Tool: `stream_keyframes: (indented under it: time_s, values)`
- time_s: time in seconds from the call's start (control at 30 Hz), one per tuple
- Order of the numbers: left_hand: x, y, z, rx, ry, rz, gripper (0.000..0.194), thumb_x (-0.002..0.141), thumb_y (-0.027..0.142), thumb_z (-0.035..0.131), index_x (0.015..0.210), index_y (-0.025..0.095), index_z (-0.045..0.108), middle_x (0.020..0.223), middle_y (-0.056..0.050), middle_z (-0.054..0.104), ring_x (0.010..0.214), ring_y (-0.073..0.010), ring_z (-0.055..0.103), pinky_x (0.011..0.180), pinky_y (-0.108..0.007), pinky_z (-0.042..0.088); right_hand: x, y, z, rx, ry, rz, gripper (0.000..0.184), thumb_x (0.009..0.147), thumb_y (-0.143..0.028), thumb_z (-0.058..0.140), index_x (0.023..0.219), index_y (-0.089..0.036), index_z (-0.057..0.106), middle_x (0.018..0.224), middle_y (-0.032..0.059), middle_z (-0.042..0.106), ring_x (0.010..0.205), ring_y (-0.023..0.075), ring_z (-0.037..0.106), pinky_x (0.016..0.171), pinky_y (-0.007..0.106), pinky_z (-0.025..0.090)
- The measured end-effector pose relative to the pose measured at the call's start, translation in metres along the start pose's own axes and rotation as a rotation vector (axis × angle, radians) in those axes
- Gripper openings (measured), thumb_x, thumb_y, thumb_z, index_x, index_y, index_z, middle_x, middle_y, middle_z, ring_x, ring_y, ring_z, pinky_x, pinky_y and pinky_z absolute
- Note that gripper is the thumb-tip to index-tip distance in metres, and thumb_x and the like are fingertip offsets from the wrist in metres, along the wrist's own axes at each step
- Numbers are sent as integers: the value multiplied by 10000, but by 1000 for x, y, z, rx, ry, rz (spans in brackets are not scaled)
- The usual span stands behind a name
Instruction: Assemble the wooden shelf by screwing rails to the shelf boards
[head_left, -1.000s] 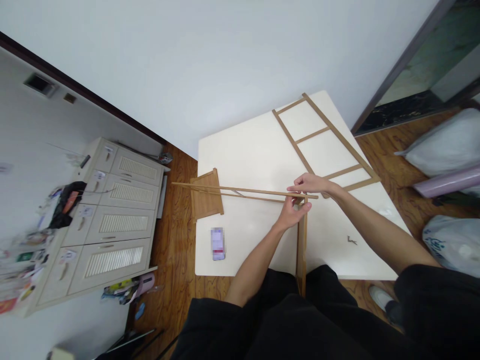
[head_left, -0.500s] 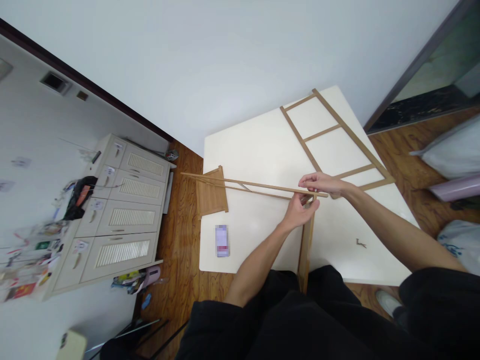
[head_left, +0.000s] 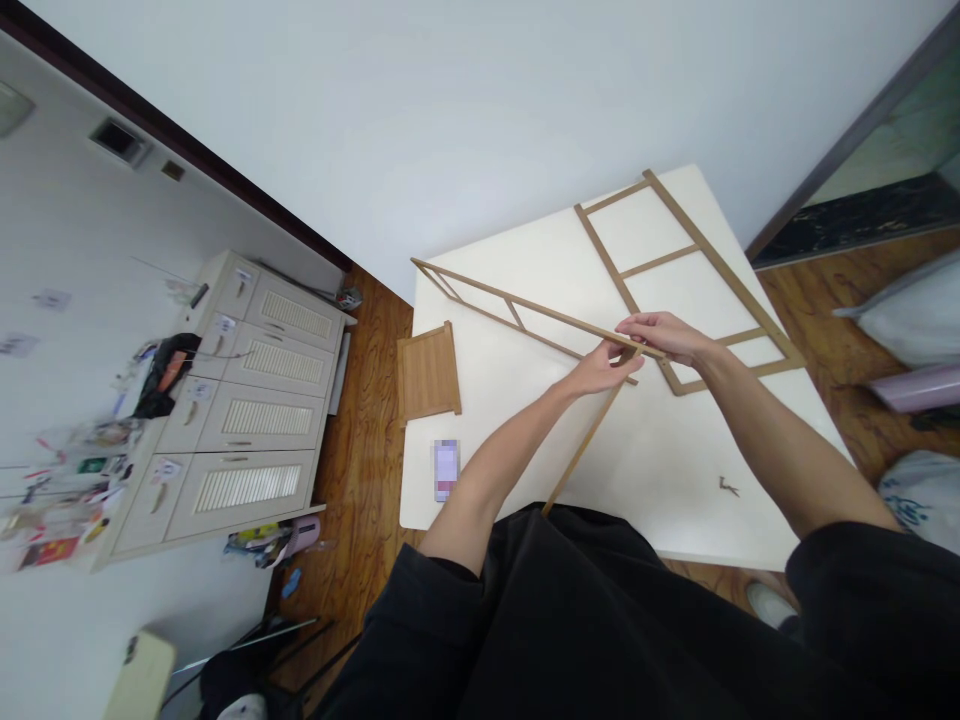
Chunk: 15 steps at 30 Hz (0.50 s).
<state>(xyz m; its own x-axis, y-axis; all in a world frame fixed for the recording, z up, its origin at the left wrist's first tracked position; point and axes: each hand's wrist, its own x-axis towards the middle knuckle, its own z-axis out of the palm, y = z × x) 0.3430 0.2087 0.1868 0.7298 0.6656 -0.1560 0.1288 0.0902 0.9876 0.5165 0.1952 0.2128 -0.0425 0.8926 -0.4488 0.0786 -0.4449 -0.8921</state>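
Near the table's middle, my left hand [head_left: 602, 370] is closed around the corner where a ladder-like wooden frame [head_left: 536, 307] meets a long wooden board [head_left: 589, 437]. The frame is tilted, one long rail above the other, and stretches away to the far left. From the corner the board slants down towards my lap, seen nearly edge-on. My right hand [head_left: 670, 337] is at the rail's near end, its bent fingers closed on the frame; anything small between the fingertips is hidden. A second wooden frame [head_left: 660, 262] with crossbars lies flat on the right of the table, partly behind my right hand.
On the white table [head_left: 517, 470] a slatted wooden panel [head_left: 429, 374] lies at the left, with a phone [head_left: 446, 468] below it. Small metal pieces [head_left: 727, 486] lie at the right front. A white wall stands behind; a white cabinet [head_left: 255, 400] is at the left.
The held frame's far end has swung up and away from over the slatted panel, and its crossbars now show. The attached board has turned, its lower end shifting left. Both hands remain at the corner.
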Motion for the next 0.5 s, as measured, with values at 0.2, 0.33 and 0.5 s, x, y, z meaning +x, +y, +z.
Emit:
stream_keyframes:
  time_s: [0.2,0.33,0.5]
  values:
    - [-9,16,7,66,-60,-148,532,933,421,571,1387,182,429,1524,-154,434,1428,-243,389,1176,-421,326,-6,1,1,39,62,13,353,724,-489,784,857,-171,705,645,21,633,550,110,527,478,227,405]
    - [-15,21,19,189,62,-220,588,976,513,465,1449,186,343,1561,-157,387,1434,-238,394,1161,-390,338,-10,-10,-2,-67,5,-14,460,742,-607,732,916,-182,707,682,34,642,581,134,549,512,257,422]
    - [-41,48,27,482,232,-348,691,949,664,387,1427,166,362,1484,-187,479,1324,-302,521,1090,-442,405,-14,-16,3,-456,-7,-151,574,726,-688,699,1034,-204,675,648,0,600,592,146,524,554,279,401]
